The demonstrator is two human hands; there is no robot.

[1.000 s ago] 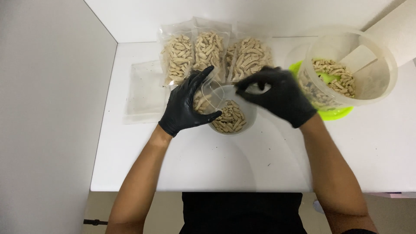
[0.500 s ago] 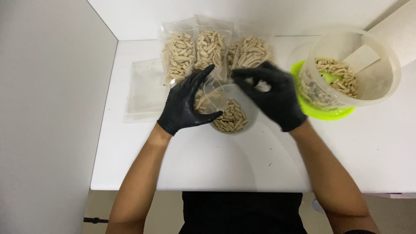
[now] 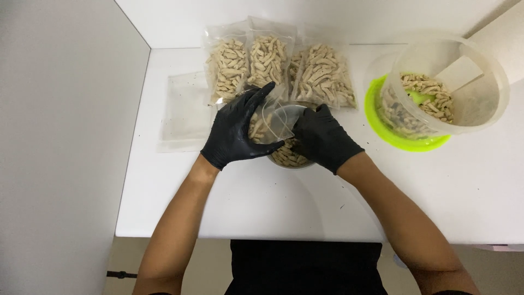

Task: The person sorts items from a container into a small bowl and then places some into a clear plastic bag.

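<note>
Both my hands wear black gloves and meet over the middle of the white table (image 3: 305, 207). My left hand (image 3: 236, 130) grips a clear plastic bag (image 3: 273, 123) partly filled with beige pieces and holds it upright over a small round bowl (image 3: 288, 158) of the same pieces. My right hand (image 3: 323, 137) pinches the bag's right side at its mouth. The bowl is mostly hidden under the hands and the bag.
Three filled clear bags (image 3: 267, 60) of beige pieces lie at the back of the table. Flat empty bags (image 3: 183, 112) lie at the left. A large clear tub (image 3: 480, 104) with beige pieces and a white scoop stands on a lime-green lid (image 3: 404, 143) at the right. A grey wall borders the left.
My right hand has moved left and down from near the tub to the bag's mouth. The left hand has kept hold of the bag over the bowl.
</note>
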